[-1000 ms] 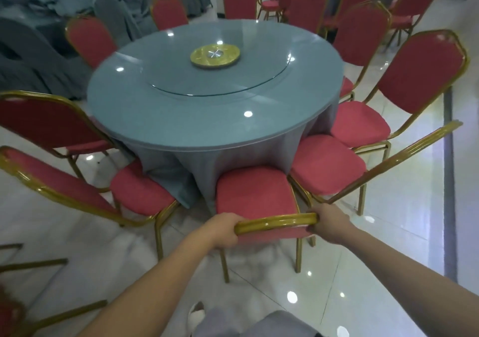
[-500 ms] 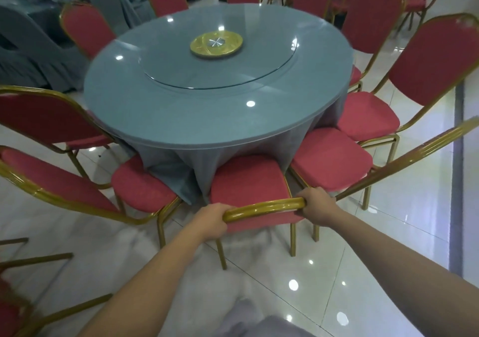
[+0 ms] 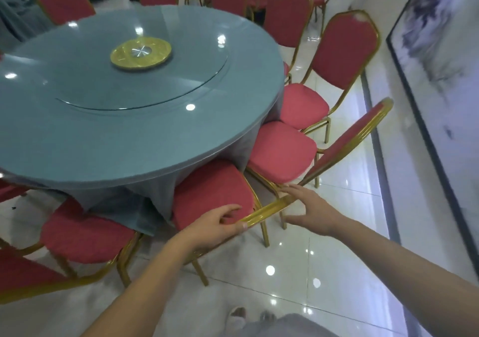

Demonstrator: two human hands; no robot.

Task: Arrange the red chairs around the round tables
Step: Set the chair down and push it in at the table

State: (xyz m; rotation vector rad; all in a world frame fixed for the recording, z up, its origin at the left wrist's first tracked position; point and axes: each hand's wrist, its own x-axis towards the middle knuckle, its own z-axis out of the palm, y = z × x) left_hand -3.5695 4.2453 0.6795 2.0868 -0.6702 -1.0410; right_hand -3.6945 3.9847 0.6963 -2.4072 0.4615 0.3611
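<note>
Tucking a red chair under the round table; our left hand grips its back rail, right hand splayed open; next we'd probably let go.

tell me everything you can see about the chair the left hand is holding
The chair has a red padded seat and a gold, metal-looking frame. It stands on the tiled floor, seat tucked against the blue cloth of the round table. Its back shows only as the gold top rail. The left hand grips that rail; the right hand, open, is at its other end.
</note>
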